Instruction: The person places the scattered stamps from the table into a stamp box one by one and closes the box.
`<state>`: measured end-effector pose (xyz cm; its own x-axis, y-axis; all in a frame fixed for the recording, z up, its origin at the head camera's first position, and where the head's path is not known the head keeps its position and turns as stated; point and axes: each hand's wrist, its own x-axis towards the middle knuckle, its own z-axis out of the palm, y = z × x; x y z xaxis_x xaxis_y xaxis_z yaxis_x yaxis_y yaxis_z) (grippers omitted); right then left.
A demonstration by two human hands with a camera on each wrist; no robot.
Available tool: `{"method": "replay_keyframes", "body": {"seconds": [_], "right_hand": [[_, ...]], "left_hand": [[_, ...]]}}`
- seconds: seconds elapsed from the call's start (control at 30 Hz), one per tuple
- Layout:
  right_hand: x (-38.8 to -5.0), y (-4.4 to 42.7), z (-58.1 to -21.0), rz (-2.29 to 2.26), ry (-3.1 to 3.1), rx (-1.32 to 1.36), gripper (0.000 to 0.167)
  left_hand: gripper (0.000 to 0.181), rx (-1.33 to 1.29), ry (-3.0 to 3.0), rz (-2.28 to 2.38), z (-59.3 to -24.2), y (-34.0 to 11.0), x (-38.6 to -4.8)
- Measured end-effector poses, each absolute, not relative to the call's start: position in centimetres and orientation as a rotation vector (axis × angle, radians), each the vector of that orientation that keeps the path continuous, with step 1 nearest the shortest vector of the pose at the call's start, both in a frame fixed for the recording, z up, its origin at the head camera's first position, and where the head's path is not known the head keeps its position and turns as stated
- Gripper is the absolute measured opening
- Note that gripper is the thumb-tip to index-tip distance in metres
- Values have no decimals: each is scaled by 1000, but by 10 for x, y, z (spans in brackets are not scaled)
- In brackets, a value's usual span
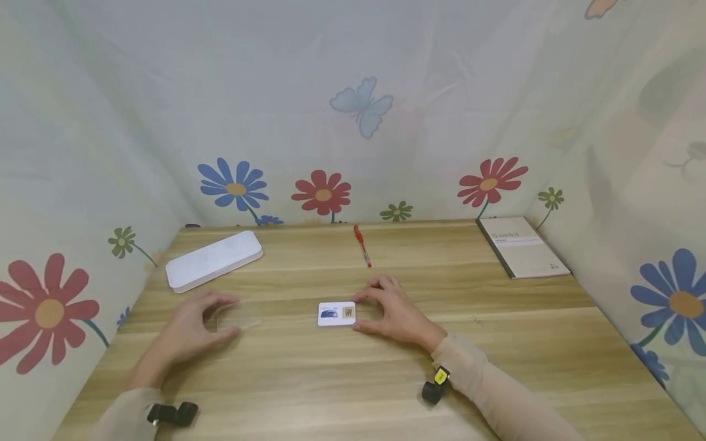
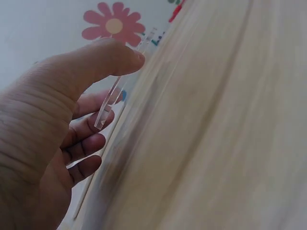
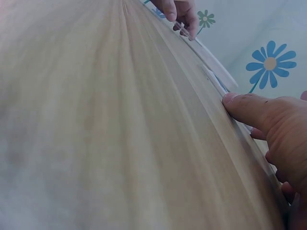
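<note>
My left hand holds a thin, clear plastic piece by its left side, thumb on the near edge and fingers on the far one. In the left wrist view the thick see-through edge of this piece shows between thumb and fingers. Near the middle of the table lies a small white card-like rectangle with rounded corners, bearing a dark blue picture and a brown one. The right hand grips its right end, index finger at the far corner and thumb at the near corner. Some right fingers are hidden behind others.
A white, rounded oblong case lies at the back left of the wooden table. Behind the card is a red pen. A notebook marked Gambit rests at the back right. Flower-printed curtains enclose the table's back and sides.
</note>
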<state>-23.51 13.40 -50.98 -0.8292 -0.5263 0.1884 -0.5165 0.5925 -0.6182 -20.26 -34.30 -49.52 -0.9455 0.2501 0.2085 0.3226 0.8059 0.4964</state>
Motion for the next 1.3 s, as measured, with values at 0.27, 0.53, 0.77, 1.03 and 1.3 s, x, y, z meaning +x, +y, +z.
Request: {"method": "replay_keyframes", "body": {"seconds": [0.27, 0.53, 0.77, 1.03, 1.3], "right_hand": [[-235, 133, -509, -1077, 2794, -903, 53], [-236, 133, -510, -1072, 2800, -923, 52], [-236, 134, -510, -1084, 2795, -925, 53], [-238, 135, -508, -1074, 2801, -945, 52], [-238, 134, -510, -1062, 2803, -937, 51]], "left_hand": [[62, -651, -2792, -783, -487, -307, -218], [64, -791, -2812, -810, -472, -253, -239], [64, -876, -2812, -857, -471, -214, -247], [61, -951, -2843, -879, -482, -180, -246], [59, -983, -2833, -841, -492, -165, -247]]}}
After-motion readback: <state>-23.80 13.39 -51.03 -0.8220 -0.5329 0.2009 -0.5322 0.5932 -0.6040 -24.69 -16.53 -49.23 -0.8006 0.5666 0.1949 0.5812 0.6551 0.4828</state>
